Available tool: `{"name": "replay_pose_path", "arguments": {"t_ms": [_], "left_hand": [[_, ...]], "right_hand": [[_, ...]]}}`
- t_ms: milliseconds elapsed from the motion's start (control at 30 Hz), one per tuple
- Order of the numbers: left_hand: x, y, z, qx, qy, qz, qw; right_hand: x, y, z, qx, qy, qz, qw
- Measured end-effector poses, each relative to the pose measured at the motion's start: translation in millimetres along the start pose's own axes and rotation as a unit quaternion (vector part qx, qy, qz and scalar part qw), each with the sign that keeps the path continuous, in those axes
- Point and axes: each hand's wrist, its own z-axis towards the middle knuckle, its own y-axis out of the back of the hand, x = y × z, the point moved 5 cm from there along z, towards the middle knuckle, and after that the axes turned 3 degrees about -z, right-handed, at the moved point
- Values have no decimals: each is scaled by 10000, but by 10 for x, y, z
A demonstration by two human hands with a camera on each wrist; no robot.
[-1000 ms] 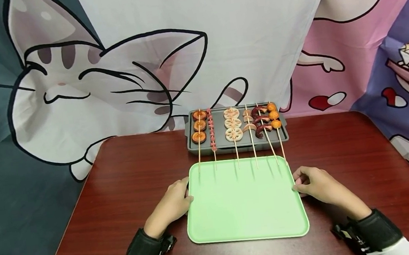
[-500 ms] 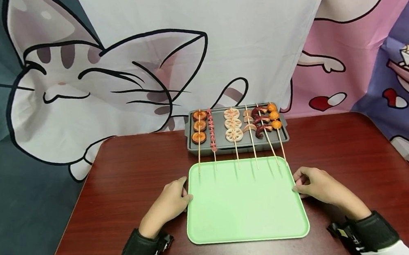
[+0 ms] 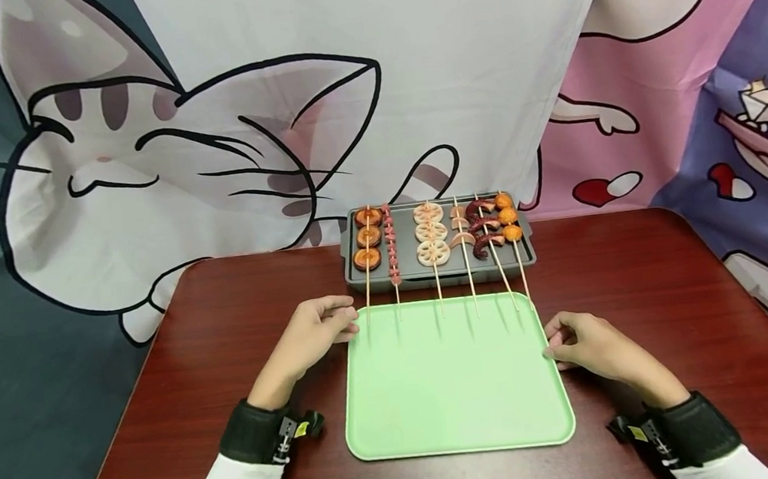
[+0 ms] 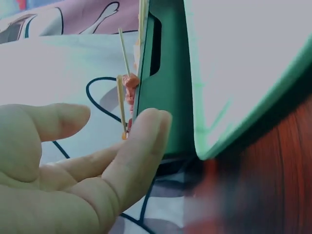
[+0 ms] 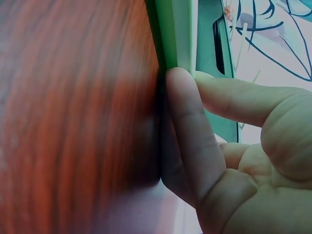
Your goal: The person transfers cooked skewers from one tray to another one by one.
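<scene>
Bright, even light, soft shadows; wrist views blurred close up, edges bowed

A staged tabletop set: cartoon cat backdrop [image 3: 207, 133] hung behind a wooden table [image 3: 638, 284].

Both arms wear white long sleeves, seen at the bottom of the head view. A broad black wrist strap [image 3: 253, 433] sits on the left arm, another black strap [image 3: 697, 429] on the right, each with a small yellow-tagged buckle.
</scene>
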Motion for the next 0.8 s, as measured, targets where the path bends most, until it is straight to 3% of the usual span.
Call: {"name": "replay_pose_path", "arguments": {"t_ms": [100, 267, 800], "left_hand": [[8, -13, 84, 72, 180, -688, 9974], [13, -49, 188, 75, 335, -1350, 9902], [-4, -112, 294, 112, 250, -1963, 9802]], "right_hand": [[-1, -7, -3, 32, -13, 121, 9999], [-3, -8, -9, 113, 23, 374, 9992], [-29, -6, -2, 235, 107, 648, 9976]]}}
